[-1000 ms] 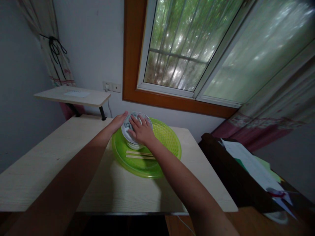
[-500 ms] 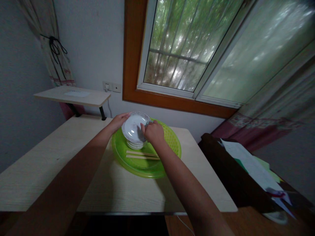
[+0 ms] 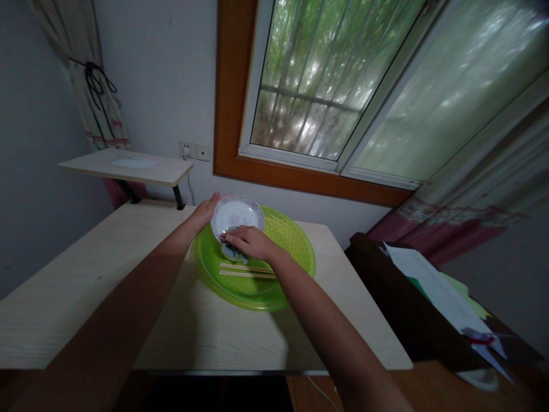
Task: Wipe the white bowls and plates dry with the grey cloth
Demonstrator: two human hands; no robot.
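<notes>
Closest, the pale table [image 3: 231,343] runs up under a round green tray [image 3: 295,240]. Across its near part lie light wooden chopsticks [image 3: 246,275]. Just beyond, the right hand [image 3: 252,242] has its fingers bent together over a grey-blue cloth [image 3: 234,253], pressing it on the near rim of a white bowl [image 3: 238,214]. That bowl is tipped toward the viewer above the tray's left half; the left hand [image 3: 204,215] grips its left rim, partly closed. Farther left stands a raised shelf [image 3: 96,165]; farthest, a window [image 3: 313,103].
</notes>
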